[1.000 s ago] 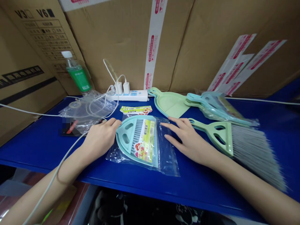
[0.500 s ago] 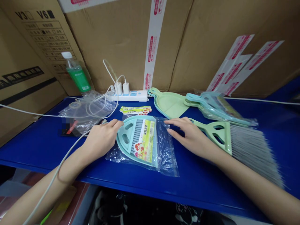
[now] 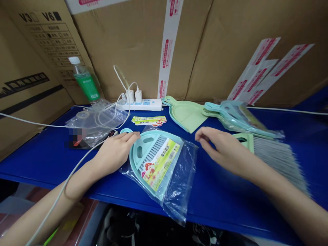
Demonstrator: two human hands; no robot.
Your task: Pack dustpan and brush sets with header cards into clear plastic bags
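Note:
A light blue dustpan [image 3: 140,147] lies in a clear plastic bag [image 3: 180,177] on the blue table. Inside it sit a matching small brush [image 3: 155,152] and a yellow-green printed card [image 3: 161,165]. My left hand [image 3: 116,148] is closed on the dustpan's upper left edge near the handle, its thumb hidden. My right hand [image 3: 217,145] hovers right of the bag, fingers loosely curled, thumb a little apart, with nothing visible in it. Beyond that hand lies a green-handled brush [image 3: 279,159] with grey bristles, its handle partly covered by my hand.
A green dustpan [image 3: 188,114] lies at the back, beside another bagged blue set [image 3: 238,118]. Printed cards [image 3: 148,120] lie before a power strip [image 3: 146,105]. Left are a bottle [image 3: 87,83], plastic bags [image 3: 94,119] and a white cable [image 3: 66,182] crossing my left arm. Cardboard boxes [image 3: 133,44] stand behind.
The bagged dustpan has turned, its lower end swinging toward the table's front edge. My right hand has moved away to the right and its fingers have curled. My left hand has shifted slightly right.

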